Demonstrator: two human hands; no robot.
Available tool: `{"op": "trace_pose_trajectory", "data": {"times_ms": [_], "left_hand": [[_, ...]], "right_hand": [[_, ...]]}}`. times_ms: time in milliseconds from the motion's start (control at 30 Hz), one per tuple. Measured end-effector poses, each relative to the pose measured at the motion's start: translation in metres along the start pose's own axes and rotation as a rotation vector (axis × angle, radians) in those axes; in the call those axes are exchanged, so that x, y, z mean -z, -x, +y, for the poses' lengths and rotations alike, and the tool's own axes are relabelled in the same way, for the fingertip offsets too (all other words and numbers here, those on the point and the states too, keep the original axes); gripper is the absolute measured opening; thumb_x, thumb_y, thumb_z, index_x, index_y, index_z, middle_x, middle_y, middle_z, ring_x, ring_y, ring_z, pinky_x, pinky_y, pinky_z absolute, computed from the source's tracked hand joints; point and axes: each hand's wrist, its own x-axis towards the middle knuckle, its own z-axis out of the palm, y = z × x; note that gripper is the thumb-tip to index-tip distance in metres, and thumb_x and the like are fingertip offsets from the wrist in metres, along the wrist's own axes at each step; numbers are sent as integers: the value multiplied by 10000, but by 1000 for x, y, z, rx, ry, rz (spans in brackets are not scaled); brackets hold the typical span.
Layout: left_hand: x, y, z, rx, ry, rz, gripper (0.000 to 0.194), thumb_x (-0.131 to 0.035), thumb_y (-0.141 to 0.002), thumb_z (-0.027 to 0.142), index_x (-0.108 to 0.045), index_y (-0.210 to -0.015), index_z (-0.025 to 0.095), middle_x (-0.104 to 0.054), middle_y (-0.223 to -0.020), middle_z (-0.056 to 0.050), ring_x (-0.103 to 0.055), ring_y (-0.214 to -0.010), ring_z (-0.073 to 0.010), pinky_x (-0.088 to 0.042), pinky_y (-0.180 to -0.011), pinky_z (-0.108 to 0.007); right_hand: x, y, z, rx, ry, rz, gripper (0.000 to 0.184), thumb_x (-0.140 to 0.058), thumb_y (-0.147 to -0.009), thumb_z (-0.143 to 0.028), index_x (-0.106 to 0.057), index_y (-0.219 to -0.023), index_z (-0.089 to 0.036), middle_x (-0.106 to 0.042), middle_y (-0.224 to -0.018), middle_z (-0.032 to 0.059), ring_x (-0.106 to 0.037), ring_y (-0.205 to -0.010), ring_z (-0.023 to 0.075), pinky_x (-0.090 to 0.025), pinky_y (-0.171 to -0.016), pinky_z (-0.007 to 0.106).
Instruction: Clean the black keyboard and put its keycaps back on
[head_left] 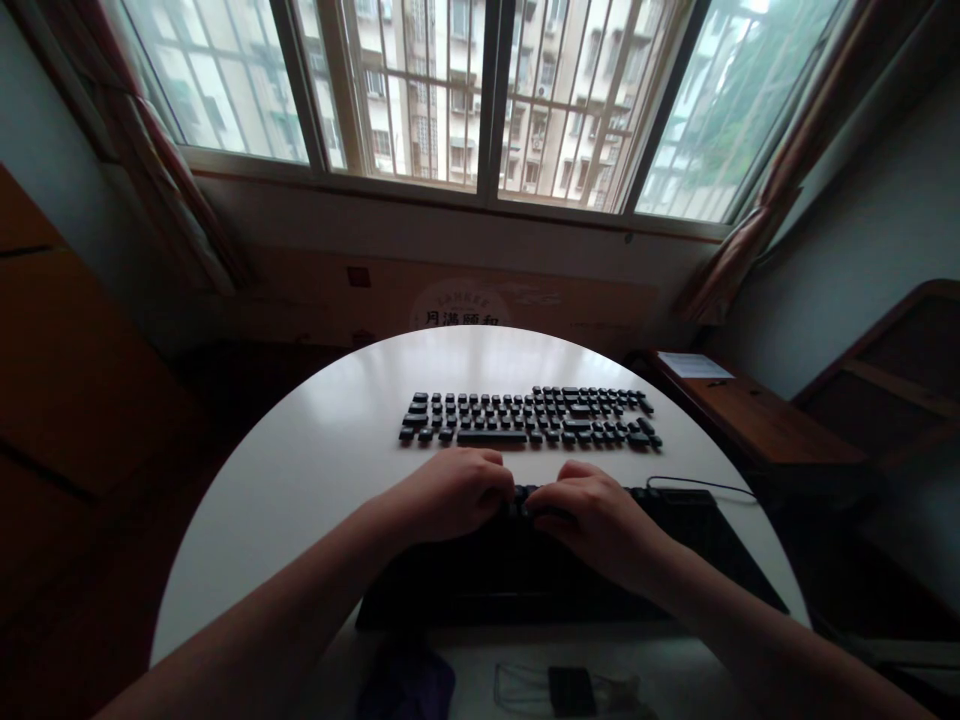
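Observation:
A black keyboard (465,580) lies on the white round table (285,480), its surface too dark to make out in detail. My left hand (466,490) is curled over its far edge, fingers closed near a few dark keys. From the other side, my right hand (589,505) bends in with thumb and fingers pinched together at the same spot. Whatever sits between the fingertips of either hand is hidden. Beyond the hands, loose black keycaps (577,411) are laid out in keyboard order, with a long space bar (491,437) in the front row.
A thin black cable (701,483) runs from the keyboard to the right. Close to me on the table are a purple cloth-like item (409,685) and a small dark block (571,690). A wooden side table (757,415) with white paper (694,365) stands at right, below the windows.

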Motion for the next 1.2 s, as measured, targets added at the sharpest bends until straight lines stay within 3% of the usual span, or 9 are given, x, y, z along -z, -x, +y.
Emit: {"op": "trace_pose_trajectory", "data": {"times_ms": [233,400,933,1200], "left_hand": [[0,1,-3,2,9,17,234,-559,-785,84,-721,-877,227,-665,-875,-4,-606,-718,-136,-401,-631,-240],[1,1,-5,16,22,6,210,-568,-786,91,-715,-867,218,-664,-885,-8,-599,-708,-131,-404,-630,-241],[-1,1,-6,15,19,14,203,-567,-783,97,-708,-851,226,-657,-871,4,-595,-707,-131,-401,-625,-243],[-3,1,-5,3,15,29,191,-559,-791,105,-706,-834,221,-662,-861,3,-588,-696,-129,-384,-612,-240]], "right_hand": [[-1,-3,17,-88,-307,128,118,-731,-800,-197,-742,-908,-243,-718,-841,11,-660,-763,163,-519,-714,293],[-2,-5,21,-155,-428,90,76,-734,-795,-227,-725,-870,-221,-735,-813,1,-667,-740,153,-518,-677,270],[-3,0,12,-153,-138,-11,157,-722,-761,-91,-751,-815,-235,-634,-755,1,-594,-671,132,-444,-641,260],[-3,1,2,-13,81,-5,123,-692,-810,-122,-736,-813,-237,-639,-704,2,-556,-655,140,-356,-620,257]]}}
